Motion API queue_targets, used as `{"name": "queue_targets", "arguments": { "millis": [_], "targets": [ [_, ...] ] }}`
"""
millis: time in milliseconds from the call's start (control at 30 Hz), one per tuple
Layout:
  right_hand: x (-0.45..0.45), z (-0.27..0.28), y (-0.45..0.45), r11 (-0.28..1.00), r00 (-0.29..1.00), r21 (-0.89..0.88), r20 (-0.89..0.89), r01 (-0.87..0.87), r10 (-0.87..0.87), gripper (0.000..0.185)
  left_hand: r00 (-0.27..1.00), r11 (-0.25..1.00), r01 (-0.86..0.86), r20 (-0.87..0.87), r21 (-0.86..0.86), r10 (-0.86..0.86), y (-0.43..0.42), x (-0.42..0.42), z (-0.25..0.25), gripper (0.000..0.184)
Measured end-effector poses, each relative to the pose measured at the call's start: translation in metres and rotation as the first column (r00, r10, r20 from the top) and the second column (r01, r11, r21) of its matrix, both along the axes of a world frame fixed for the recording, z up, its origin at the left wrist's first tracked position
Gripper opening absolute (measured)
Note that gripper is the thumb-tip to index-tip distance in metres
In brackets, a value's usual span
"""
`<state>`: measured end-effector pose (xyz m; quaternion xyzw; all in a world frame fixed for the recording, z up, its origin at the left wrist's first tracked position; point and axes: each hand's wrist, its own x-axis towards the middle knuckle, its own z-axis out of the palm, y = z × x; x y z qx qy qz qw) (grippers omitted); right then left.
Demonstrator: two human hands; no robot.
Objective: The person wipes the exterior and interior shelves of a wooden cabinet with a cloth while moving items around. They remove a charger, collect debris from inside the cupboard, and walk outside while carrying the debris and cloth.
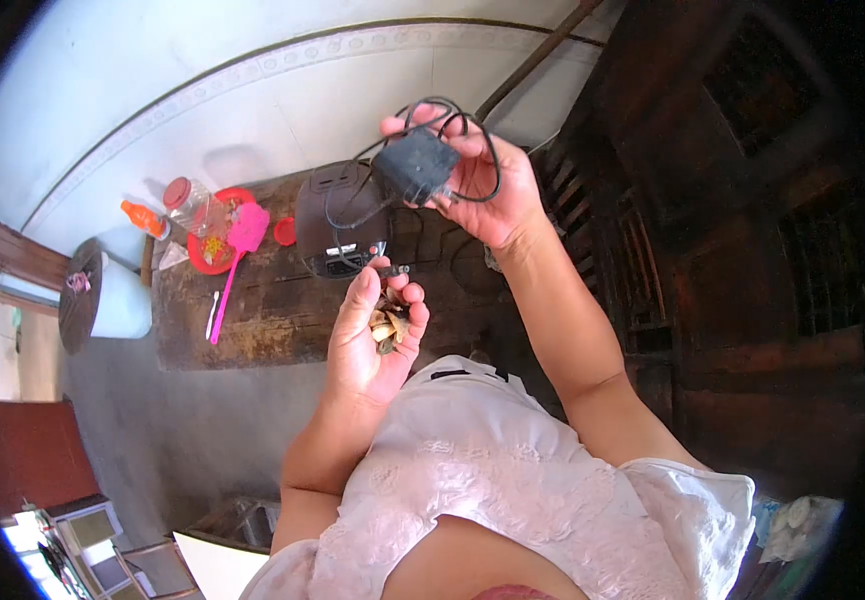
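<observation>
My right hand is raised over the back of the wooden table, its fingers closed on a black power adapter with a thin black cable looped around it. Lower and to the left, my left hand cups several brown and yellowish pieces in its palm. Its thumb and index finger pinch a small black plug end of the cable. Behind the hands, a dark appliance with a control panel stands on the table.
On the wooden table lie a pink fly swatter, a white toothbrush-like stick and a red lid. A red basin, a lidded jar and an orange bottle are farther left. Dark wooden furniture stands right.
</observation>
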<state>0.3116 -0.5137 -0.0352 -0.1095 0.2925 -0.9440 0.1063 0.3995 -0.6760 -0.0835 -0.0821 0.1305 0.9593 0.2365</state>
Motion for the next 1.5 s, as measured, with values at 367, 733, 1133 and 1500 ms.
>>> {"name": "queue_targets", "arguments": {
  "millis": [367, 733, 1133, 1500],
  "targets": [
    [0.027, -0.193, 0.055, 0.889, 0.890, 0.448, 0.440, -0.100, -0.121, 0.018, 0.959, 0.909, 0.145, 0.280, -0.391, -0.033, 0.031, -0.029, -0.133, 0.013],
    [-0.026, -0.270, 0.116, 0.660, 0.990, 0.742, 0.139, -0.119, 0.023, 0.027, 0.872, 0.704, 0.431, 0.461, -0.563, -0.165, 0.110, -0.101, -0.175, 0.018],
    [-0.152, -0.325, 0.365, 0.810, 0.375, 0.335, 0.757, 0.482, -0.536, 0.032, 0.827, 0.794, 0.398, 0.554, -0.460, -0.093, 0.205, -0.186, -0.181, 0.014],
    [-0.199, -0.398, 0.480, 0.376, 0.228, 0.595, 0.310, 0.711, -0.923, 0.053, 0.732, 0.768, 0.394, 0.677, -0.505, 0.070, 0.177, -0.181, -0.214, 0.013]
  ]
}}
